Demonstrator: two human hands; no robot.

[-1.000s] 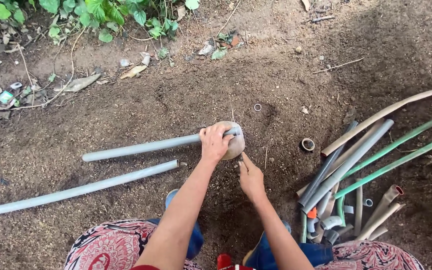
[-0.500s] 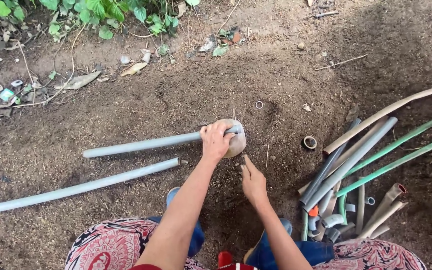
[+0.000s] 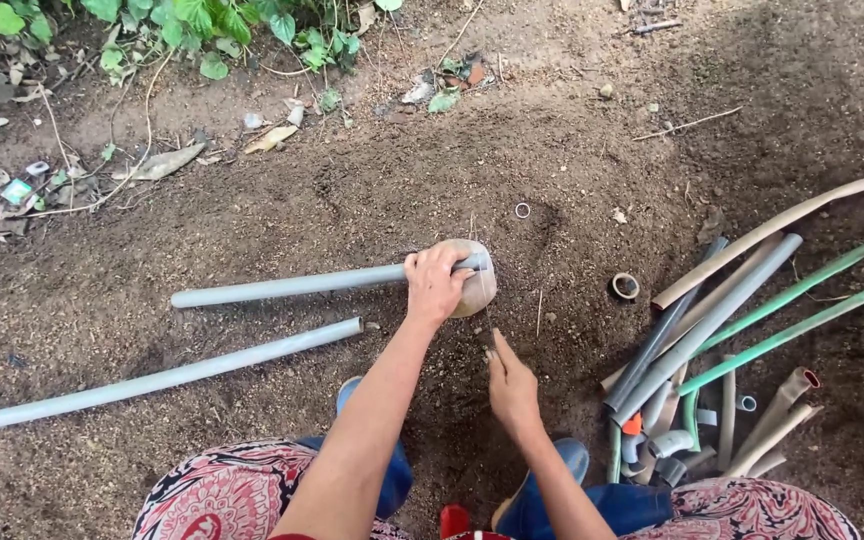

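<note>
My left hand (image 3: 435,286) grips the end of a grey plastic pipe (image 3: 287,286) and presses it onto a round tan stone-like lump (image 3: 478,290) on the soil. The pipe runs left from the hand. My right hand (image 3: 510,385) is just below the lump, closer to my body, fingers closed around what looks like a thin blade (image 3: 485,325) that reaches up towards the pipe end. The blade is very thin and hard to make out.
A second, longer grey pipe (image 3: 162,378) lies at the lower left. On the right is a heap of grey, tan and green pipes and fittings (image 3: 712,340). A small ring (image 3: 522,210) and a short coupling (image 3: 625,286) lie on the dirt. Leafy plants (image 3: 192,30) grow along the top edge.
My right hand has drawn back from the pipe end towards my body. My left hand and the pipe have stayed on the lump.
</note>
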